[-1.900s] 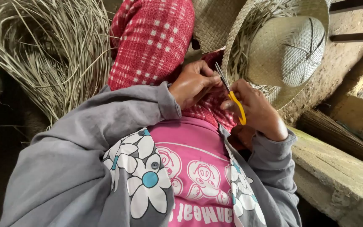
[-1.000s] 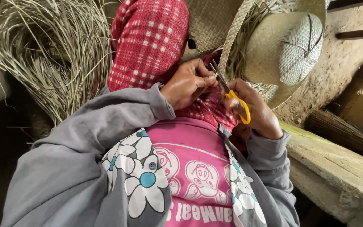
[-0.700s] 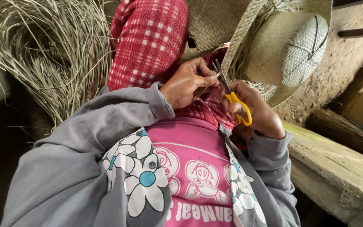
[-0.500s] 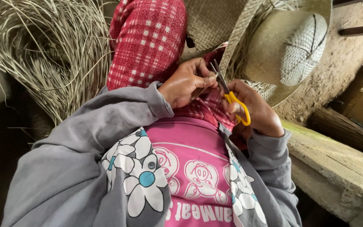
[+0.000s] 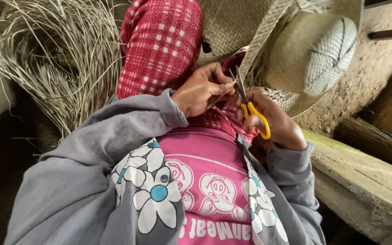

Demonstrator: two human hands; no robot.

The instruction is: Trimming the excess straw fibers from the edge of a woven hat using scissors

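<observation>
Pinching the woven straw hat's pale brim edge (image 5: 232, 86) between thumb and fingers, my left hand (image 5: 200, 90) steadies it while my right hand (image 5: 273, 122), curled through yellow-handled steel scissors (image 5: 248, 106), sets their blades against that edge.

No packages, labels, signs or screens in view, dim corners perhaps hiding small ones
</observation>
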